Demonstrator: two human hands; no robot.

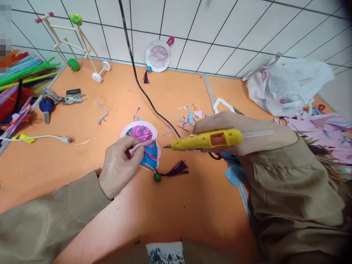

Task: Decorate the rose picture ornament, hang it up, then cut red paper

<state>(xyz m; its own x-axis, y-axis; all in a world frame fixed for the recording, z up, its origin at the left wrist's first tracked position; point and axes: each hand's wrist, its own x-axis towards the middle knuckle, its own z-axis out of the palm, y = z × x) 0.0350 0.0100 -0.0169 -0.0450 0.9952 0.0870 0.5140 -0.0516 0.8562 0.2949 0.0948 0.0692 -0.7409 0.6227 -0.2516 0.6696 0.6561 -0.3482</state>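
Observation:
My left hand [119, 165] pinches a narrow pink strip [142, 146] between thumb and fingers. The strip is held above a flat paper ornament [143, 132] with a pink flower and a blue vase shape, edged in pale pink. A green bead [157, 177] and a dark purple tassel [177, 168] hang off its lower end, lying on the table. My right hand [220, 123] is wrapped round a yellow hot glue gun [203, 140]; a clear glue stick [260, 133] sticks out of its back. The gun's nozzle points left, a short way from the strip's end, apart from it.
A black cord [134, 73] crosses the orange table [176, 216]. Paper scraps [189, 115] lie beyond the gun. Keys [74, 98], colourful pipe cleaners [24, 69] and a stick frame [79, 46] are at left. A round ornament [158, 55] leans on the tiled wall; a plastic bag [286, 86] sits at right.

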